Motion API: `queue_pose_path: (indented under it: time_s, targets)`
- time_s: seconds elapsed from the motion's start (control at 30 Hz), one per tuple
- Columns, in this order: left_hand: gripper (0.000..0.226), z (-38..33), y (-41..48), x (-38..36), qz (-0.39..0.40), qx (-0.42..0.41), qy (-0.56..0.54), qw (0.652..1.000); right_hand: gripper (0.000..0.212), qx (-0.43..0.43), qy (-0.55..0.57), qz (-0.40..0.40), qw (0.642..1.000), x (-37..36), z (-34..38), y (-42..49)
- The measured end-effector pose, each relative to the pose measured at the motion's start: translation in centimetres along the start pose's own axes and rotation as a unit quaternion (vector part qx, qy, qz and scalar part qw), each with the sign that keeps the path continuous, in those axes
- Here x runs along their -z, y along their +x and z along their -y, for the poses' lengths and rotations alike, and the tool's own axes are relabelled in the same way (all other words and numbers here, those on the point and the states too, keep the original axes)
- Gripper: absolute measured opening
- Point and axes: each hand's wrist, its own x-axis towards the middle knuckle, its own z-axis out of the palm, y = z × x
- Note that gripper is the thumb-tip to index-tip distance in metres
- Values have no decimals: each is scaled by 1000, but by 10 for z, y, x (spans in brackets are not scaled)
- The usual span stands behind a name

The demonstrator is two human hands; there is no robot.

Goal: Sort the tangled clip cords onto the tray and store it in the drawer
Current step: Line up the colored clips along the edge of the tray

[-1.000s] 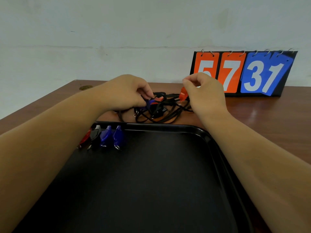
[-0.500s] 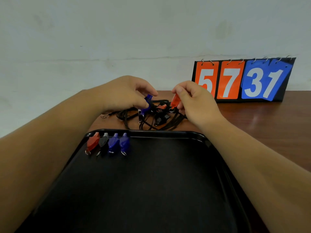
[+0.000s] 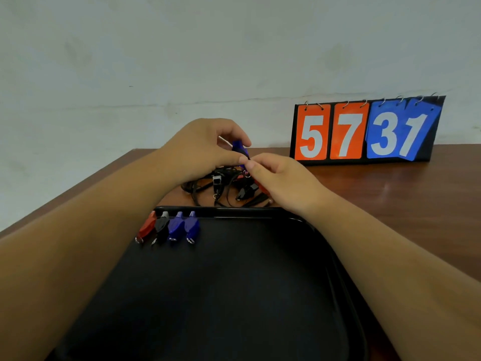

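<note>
Hands meeting at frame centre: left hand [image 3: 200, 149] pinching blue clip [image 3: 240, 148], tilted w/ long axis pointing down-right; right hand [image 3: 282, 181] pinching its cord end, tangle [image 3: 221, 187] lying just below.

**Where we find things**

We see the tray [image 3: 299, 295] filling the lower centre, four clips [image 3: 169, 227] in a row at its upper-left corner. The cord tangle [image 3: 221, 188] lies just behind it on the table [image 3: 416, 199]; the scoreboard [image 3: 364, 131] stands upper right.
</note>
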Motion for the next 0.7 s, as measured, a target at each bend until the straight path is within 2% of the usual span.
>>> queue_pose_path:
  time_s: [0.13, 0.37, 0.53, 0.7]
  targets:
    - [20, -2, 0, -7, -39, 12, 18, 999, 20, -8, 28, -12, 1000, 0, -5, 2]
    - [22, 1, -3, -16, -64, 1, 91, 994, 21, -15, -28, -55, 998, -2, -7, 7]
    - [9, 6, -5, -14, -80, -1, 54, 995, 25, -2, -33, -58, 998, -1, -7, 3]
    - [13, 5, -9, -7, -85, 63, -79, 991, 24, 8, -46, -45, 998, -1, -4, 0]
